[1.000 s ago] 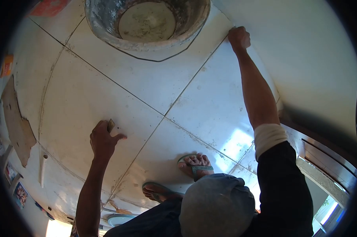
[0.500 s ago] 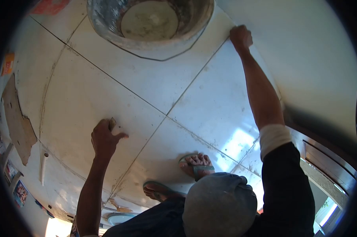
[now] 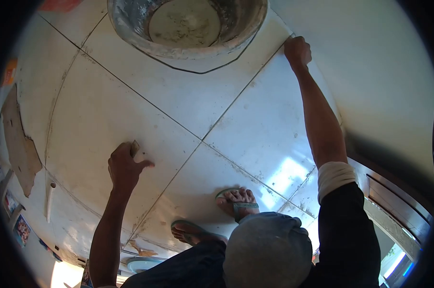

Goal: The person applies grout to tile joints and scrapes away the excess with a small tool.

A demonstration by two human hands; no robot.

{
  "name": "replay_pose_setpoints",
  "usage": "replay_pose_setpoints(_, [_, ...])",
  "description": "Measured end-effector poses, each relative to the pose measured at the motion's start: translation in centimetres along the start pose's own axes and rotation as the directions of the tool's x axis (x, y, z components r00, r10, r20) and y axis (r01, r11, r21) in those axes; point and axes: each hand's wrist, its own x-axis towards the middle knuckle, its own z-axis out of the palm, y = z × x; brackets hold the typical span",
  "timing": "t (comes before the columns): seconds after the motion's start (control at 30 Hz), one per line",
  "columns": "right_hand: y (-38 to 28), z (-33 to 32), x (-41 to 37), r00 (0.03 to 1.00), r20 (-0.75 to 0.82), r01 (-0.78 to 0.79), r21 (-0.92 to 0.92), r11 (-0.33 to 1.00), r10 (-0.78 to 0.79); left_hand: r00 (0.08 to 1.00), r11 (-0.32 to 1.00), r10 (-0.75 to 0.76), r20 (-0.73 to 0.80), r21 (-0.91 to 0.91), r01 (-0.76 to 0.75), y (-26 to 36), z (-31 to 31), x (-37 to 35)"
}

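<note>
My left hand (image 3: 124,165) is low over the pale tiled floor (image 3: 169,91), its thumb stretched out. Its fingers curl around a small flat tan piece (image 3: 135,148), whose edge pokes out past them. Far forward on the right, my right hand (image 3: 297,52) is closed in a fist where a dark tile joint meets the foot of the wall (image 3: 370,72). Whatever that fist may hold is hidden. A bucket (image 3: 188,52) with a wire handle stands ahead, between the hands, with murky greyish liquid (image 3: 184,24) at its bottom.
Two feet in flip-flops (image 3: 238,201) rest on the tiles near the bottom. On the left lie a torn brown board (image 3: 20,139), a white pipe (image 3: 49,201) and an orange packet (image 3: 10,72). A dark wooden panel (image 3: 399,192) runs along the right.
My right hand sits slightly lower and further right in view. My left hand has shifted slightly left, still gripping the flat piece. The bucket appears slightly further right.
</note>
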Motion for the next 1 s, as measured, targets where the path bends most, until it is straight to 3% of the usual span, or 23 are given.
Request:
replay_pose_setpoints(0.2, [-0.8, 0.1, 0.2, 0.999, -0.016, -0.035, 0.067, 0.997, 0.036, 0.993, 0.997, 0.077, -0.092, -0.001, -0.077, -0.4, 0.6, -0.3])
replay_pose_setpoints(0.4, [-0.3, -1.3, -5.2, 0.979, 0.078, 0.197, -0.124, 0.972, -0.188, 0.998, 0.997, 0.063, -0.018, 0.051, -0.062, -0.5, 0.0, -0.1])
replay_pose_setpoints(0.5, [-0.3, -1.6, -9.3, 0.961, 0.100, 0.270, -0.134, 0.954, -0.258, 0.999, 0.997, 0.028, 0.031, 0.071, -0.030, -0.3, -0.4, 0.0])
replay_pose_setpoints(0.63, [-0.4, -1.9, -15.8, 0.922, 0.120, 0.385, -0.170, 0.907, -0.369, 0.999, 0.992, 0.048, -0.015, 0.118, -0.046, -0.5, -0.1, -0.2])
replay_pose_setpoints(0.67, [-0.8, -2.8, -17.3, 0.902, 0.210, 0.415, -0.185, 0.891, -0.377, 0.999, 0.988, 0.036, 0.024, 0.148, -0.039, -0.2, -0.3, -0.2])
replay_pose_setpoints(0.8, [-0.9, -3.4, -23.8, 0.829, 0.297, 0.533, -0.163, 0.830, -0.474, 0.997, 0.951, 0.039, 0.071, 0.305, -0.059, 0.4, -0.3, -0.4])
replay_pose_setpoints(0.93, [0.5, -3.6, -24.0, 0.805, 0.369, 0.505, -0.017, 0.863, -0.464, 0.995, 0.920, 0.089, 0.037, 0.381, -0.096, 0.1, -0.5, -1.4])
replay_pose_setpoints(0.97, [3.1, 0.5, -21.3, 0.756, 0.283, 0.595, 0.076, 0.800, -0.590, 0.992, 0.913, 0.118, 0.044, 0.388, -0.126, -0.2, -0.8, -1.9])
replay_pose_setpoints(1.0, [3.4, -1.4, -20.6, 0.835, 0.198, 0.486, 0.173, 0.857, -0.513, 0.988, 0.907, 0.147, 0.054, 0.392, -0.157, -0.6, -0.9, -2.4])
